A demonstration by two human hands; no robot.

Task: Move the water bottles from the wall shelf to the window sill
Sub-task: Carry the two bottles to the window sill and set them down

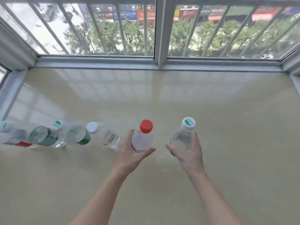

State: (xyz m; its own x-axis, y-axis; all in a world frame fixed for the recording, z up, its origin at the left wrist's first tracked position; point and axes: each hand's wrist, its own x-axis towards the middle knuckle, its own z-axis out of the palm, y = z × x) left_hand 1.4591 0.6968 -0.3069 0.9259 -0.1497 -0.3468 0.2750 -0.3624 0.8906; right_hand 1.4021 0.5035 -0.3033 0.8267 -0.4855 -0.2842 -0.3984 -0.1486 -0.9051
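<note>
The left hand (134, 153) was wrapped around a clear red-capped bottle (142, 138), its label print too small to read. The right hand (188, 151) gripped a clear bottle with a white-and-green cap (183, 137), the cap's writing blurred. Both stood upright over the beige window sill (227, 127). To their left, 4 bottles (78, 135) stood in a row on the sill, their green and red labels unreadable.

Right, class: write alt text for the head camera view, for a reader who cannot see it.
Two bare hands each hold a water bottle over a beige window sill: the left hand a red-capped bottle, the right hand a white-capped bottle. A row of bottles stands at left.
</note>
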